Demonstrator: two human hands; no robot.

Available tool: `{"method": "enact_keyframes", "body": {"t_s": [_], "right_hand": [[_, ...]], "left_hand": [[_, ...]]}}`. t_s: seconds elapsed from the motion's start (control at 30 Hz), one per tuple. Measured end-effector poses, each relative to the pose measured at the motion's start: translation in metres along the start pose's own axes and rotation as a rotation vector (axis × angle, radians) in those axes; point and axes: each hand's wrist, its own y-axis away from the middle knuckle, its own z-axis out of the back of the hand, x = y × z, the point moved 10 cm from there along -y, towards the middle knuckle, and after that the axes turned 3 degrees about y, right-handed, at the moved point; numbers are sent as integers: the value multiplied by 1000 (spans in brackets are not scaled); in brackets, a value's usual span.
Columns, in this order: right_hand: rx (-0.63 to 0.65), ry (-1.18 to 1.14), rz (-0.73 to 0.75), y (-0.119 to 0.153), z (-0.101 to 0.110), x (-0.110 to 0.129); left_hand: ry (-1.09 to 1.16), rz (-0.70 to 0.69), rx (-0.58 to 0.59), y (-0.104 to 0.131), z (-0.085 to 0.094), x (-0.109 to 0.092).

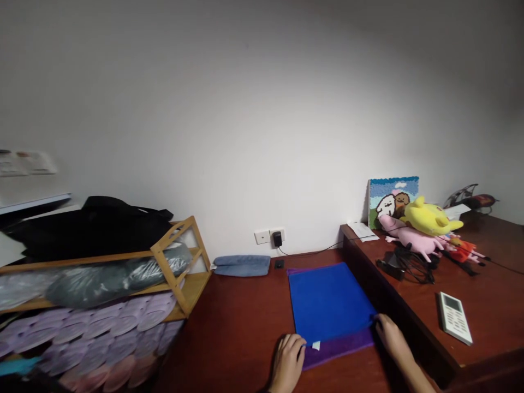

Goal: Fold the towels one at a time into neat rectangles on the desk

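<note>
A bright blue cloth (pixel 332 300) lies spread over a purple cloth (pixel 341 350) on the red-brown desk (pixel 241 322). The purple one shows along the near edge and a little at the far left corner. My left hand (pixel 289 360) pinches the near left corner of the blue cloth, beside a small white tag (pixel 316 345). At the near right corner, my right hand (pixel 391 335) has its fingers closed on the blue cloth. Near the wall lies a folded grey-blue cloth (pixel 242 266).
On the left, a wooden rack (pixel 190 273) holds a black bag (pixel 98 226) and lilac slippers (pixel 123 319). The raised surface (pixel 413 295) at right bears plush toys (pixel 428 218), cables (pixel 409 266) and a white remote (pixel 455 317). A black plug (pixel 277 238) sits in the wall socket.
</note>
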Motion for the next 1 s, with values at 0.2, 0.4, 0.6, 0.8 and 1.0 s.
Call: {"method": "enact_keyframes", "body": {"t_s": [0.2,0.4,0.6,0.8,1.0], "right_hand": [[24,300,6,9,-11,9],[61,306,135,24,-62,117],[189,378,-14,12,-126,131],[194,428,-37,-24,-136,115],[248,446,-98,-76,-138,110]], "left_hand": [[-8,-52,56,8,12,-5],[-255,92,-92,43,75,99],[-547,313,-189,101,181,235],[-549,351,-142,121,196,273],[-497,351,-149,120,192,278]]}}
